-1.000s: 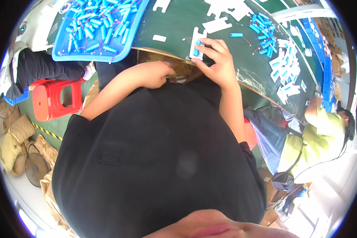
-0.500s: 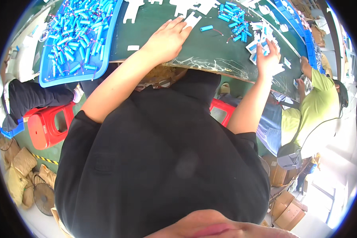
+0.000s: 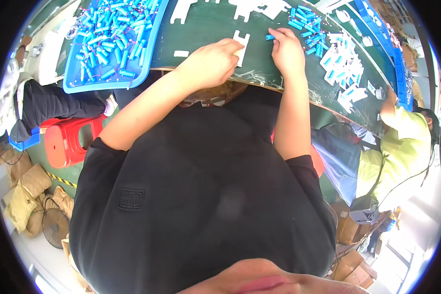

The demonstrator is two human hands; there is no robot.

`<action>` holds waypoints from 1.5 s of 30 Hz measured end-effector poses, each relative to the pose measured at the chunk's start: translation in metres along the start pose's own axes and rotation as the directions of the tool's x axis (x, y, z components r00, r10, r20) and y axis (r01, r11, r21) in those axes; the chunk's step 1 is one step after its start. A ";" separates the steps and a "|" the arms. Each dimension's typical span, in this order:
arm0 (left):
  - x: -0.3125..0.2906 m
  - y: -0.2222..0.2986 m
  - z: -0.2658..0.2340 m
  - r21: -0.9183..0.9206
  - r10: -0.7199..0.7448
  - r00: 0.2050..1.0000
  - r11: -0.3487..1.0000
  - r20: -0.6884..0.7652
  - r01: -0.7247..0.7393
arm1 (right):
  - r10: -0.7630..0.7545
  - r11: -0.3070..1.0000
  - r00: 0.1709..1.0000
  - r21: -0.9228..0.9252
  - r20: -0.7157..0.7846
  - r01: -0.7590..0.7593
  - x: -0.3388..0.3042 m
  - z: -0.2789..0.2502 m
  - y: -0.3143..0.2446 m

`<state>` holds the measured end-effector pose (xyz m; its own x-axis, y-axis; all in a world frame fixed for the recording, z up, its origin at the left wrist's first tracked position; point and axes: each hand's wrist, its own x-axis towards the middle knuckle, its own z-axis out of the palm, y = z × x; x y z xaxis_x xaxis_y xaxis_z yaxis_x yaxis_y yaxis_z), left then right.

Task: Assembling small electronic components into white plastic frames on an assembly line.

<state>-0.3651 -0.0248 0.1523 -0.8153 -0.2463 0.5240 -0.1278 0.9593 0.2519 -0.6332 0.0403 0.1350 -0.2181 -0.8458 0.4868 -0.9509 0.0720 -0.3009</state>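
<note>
**Left hand [image 3: 213,61] touching white notched piece [image 3: 242,43], right hand [image 3: 288,51] meeting blue cylinder [image 3: 269,37]**

The left fingers are curling together against the white notched piece at their two o'clock; their grip one cannot tell. The right fingers are bending close to the thumb, touching the blue cylinder at ten o'clock; whether they are grasping it is unclear. Both hands are working over the green surface [image 3: 201,29]. From the right hand, a cylinder pile [image 3: 307,34] is lying at one o'clock, filled white pieces [image 3: 345,59] at three. At the left hand's nine, a blue tray [image 3: 144,72] is holding many cylinders.
</note>
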 end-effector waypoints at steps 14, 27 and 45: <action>0.035 -0.018 0.003 0.104 -0.129 0.930 0.990 0.344 0.099 | 0.006 0.936 0.996 0.350 -0.091 0.027 -0.026 0.006 -0.010; 0.052 -0.015 -0.009 0.092 -0.085 0.899 0.995 0.429 0.050 | -0.087 0.974 0.985 0.193 -0.148 0.115 -0.033 -0.002 -0.010; -0.011 0.003 -0.052 -0.912 -0.332 0.888 0.150 0.317 0.381 | 0.013 0.843 0.999 0.538 -0.037 0.008 -0.041 -0.011 -0.044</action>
<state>-0.3270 -0.0262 0.1897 -0.8607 -0.4937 0.1239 0.1850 -0.0767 0.9797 -0.5848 0.0778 0.1378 -0.2388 -0.8248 0.5125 -0.6857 -0.2305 -0.6905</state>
